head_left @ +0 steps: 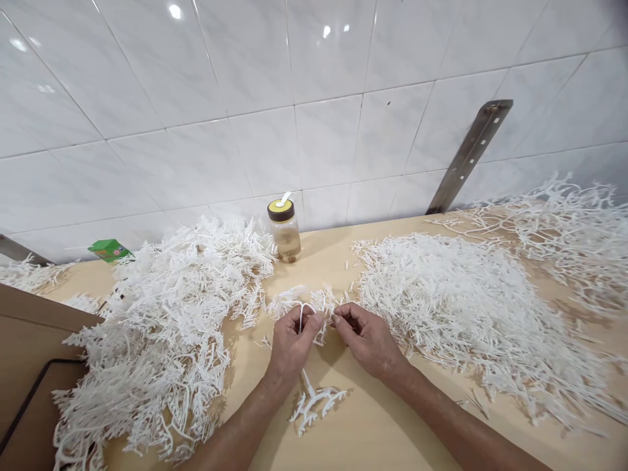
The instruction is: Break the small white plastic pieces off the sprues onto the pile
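My left hand (293,343) is closed, thumb against fingers, around the thin stem of a white branched plastic sprig (316,400). One forked end of the sprig hangs below this hand, just over the table; more white twigs show above the fingers. Close on the right, my right hand (370,341) pinches at the small white tips between the two hands. Its fingertips nearly meet the left thumb, and exactly what they grip is too small to make out. Behind both hands lies a small clump of white twigs (289,299).
A large heap of white branched sprigs (191,281) lies left, a pile of short white pieces (451,294) right, and longer bare stems (583,229) far right. Behind stand a yellow-lidded bottle (287,239), a green box (108,250) and a metal bracket (468,157). A cardboard box (39,353) is at left.
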A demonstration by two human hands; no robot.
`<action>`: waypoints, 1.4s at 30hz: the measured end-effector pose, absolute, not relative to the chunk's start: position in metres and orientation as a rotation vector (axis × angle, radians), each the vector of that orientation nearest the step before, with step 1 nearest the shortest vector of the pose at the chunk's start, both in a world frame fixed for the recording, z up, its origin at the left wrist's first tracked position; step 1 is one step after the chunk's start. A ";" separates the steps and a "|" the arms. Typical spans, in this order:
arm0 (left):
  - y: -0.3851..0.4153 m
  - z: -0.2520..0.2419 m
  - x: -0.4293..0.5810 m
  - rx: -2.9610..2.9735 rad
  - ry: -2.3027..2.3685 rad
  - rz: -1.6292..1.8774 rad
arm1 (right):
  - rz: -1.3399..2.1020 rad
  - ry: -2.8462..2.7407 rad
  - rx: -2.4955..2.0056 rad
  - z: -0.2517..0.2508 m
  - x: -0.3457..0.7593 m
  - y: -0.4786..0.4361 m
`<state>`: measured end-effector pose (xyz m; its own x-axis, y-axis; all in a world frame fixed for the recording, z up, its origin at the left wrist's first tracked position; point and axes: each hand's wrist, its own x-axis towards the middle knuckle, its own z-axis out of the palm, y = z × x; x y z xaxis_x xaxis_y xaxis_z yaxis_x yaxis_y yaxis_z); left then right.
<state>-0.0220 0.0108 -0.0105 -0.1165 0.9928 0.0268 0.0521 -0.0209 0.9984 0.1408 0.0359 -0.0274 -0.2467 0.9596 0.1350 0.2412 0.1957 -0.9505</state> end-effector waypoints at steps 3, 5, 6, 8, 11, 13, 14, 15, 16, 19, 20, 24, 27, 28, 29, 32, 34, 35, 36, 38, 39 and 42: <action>0.012 -0.015 -0.020 1.245 1.378 1.297 | 1.136 -1.688 -1.136 -0.025 0.142 0.035; 0.012 -0.018 -0.019 1.224 1.414 1.305 | 1.158 -1.703 -1.125 -0.025 0.142 0.035; 0.012 -0.018 -0.018 1.208 1.433 1.309 | 1.163 -1.706 -1.125 -0.026 0.143 0.035; 0.012 -0.019 -0.019 1.183 1.461 1.318 | 1.173 -1.699 -1.126 -0.028 0.143 0.036; 0.013 -0.019 -0.022 1.175 1.482 1.387 | 1.193 -1.671 -1.126 -0.031 0.143 0.037; 0.014 -0.019 -0.024 1.185 1.470 1.407 | 1.193 -1.664 -1.132 -0.032 0.143 0.037; 0.015 -0.020 -0.025 1.185 1.455 1.400 | 1.186 -1.661 -1.140 -0.033 0.143 0.038; 0.016 -0.020 -0.026 1.180 1.432 1.382 | 1.177 -1.660 -1.147 -0.034 0.143 0.038; 0.016 -0.020 -0.027 1.175 1.406 1.357 | 1.168 -1.663 -1.150 -0.034 0.143 0.038; 0.017 -0.017 -0.028 1.194 1.359 1.261 | 1.145 -1.684 -1.142 -0.035 0.144 0.038; 0.017 -0.016 -0.029 1.205 1.354 1.231 | 1.141 -1.690 -1.136 -0.035 0.144 0.038; 0.017 -0.012 -0.029 1.203 1.347 1.193 | 1.155 -1.693 -1.105 -0.033 0.143 0.037; 0.017 -0.011 -0.028 1.189 1.373 1.185 | 1.179 -1.691 -1.103 -0.031 0.144 0.036; 0.017 -0.010 -0.028 1.188 1.395 1.181 | 1.184 -1.682 -1.115 -0.030 0.144 0.036; 0.017 -0.010 -0.029 1.187 1.421 1.177 | 1.188 -1.671 -1.131 -0.030 0.144 0.036; 0.018 -0.011 -0.029 1.179 1.482 1.138 | 1.199 -1.650 -1.161 -0.029 0.144 0.036; 0.020 -0.012 -0.030 1.172 1.511 1.096 | 1.206 -1.652 -1.163 -0.030 0.144 0.037; 0.021 -0.013 -0.030 1.172 1.530 1.077 | 1.207 -1.655 -1.160 -0.030 0.144 0.037; 0.021 -0.014 -0.031 1.174 1.550 1.059 | 1.207 -1.658 -1.156 -0.029 0.145 0.037; 0.022 -0.015 -0.031 1.179 1.580 1.033 | 1.200 -1.666 -1.146 -0.029 0.145 0.037; 0.022 -0.014 -0.031 1.172 1.584 1.029 | 1.192 -1.671 -1.139 -0.029 0.145 0.036; 0.020 -0.006 -0.030 1.084 1.511 1.057 | 1.168 -1.694 -1.102 -0.029 0.144 0.036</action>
